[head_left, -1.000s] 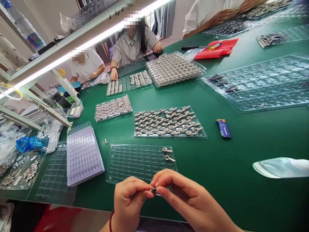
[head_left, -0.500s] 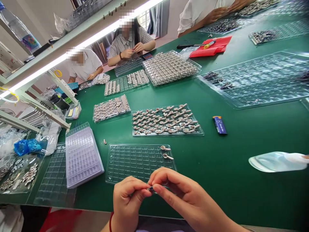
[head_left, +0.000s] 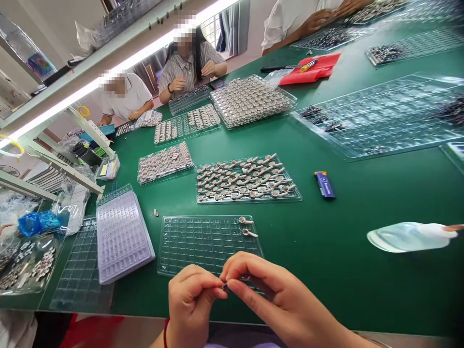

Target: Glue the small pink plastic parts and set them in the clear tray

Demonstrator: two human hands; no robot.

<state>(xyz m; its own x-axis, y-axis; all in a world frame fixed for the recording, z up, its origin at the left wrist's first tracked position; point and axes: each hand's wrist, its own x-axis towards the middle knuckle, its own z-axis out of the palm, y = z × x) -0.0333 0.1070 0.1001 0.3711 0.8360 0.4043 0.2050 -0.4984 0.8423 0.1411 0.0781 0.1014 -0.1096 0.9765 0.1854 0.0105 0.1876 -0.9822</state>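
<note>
At the front edge of the table, my left hand [head_left: 190,302] and my right hand [head_left: 270,295] meet fingertip to fingertip. Both are closed in a pinch on one small dark part [head_left: 224,287], mostly hidden by the fingers. Just beyond them lies a clear plastic compartment tray [head_left: 195,241]. Two small pale spoon-shaped pieces [head_left: 249,233] rest at its right end. A second clear tray [head_left: 297,197], farther back, carries rows of similar spoon-shaped pieces. One loose pale piece [head_left: 155,212] lies on the green table left of the near tray.
Stacked lilac trays [head_left: 123,241] stand at the left, beside bags of small parts [head_left: 43,263]. A blue packet [head_left: 325,184] and a translucent bottle [head_left: 402,237] lie to the right. Larger trays [head_left: 391,116] spread behind. Co-workers [head_left: 188,72] sit across the table under a lit shelf.
My hands keep their pinch with only slight finger movement, and the small part shows less between them. The co-worker in the striped shirt has moved their hands apart. The view has shifted slightly.
</note>
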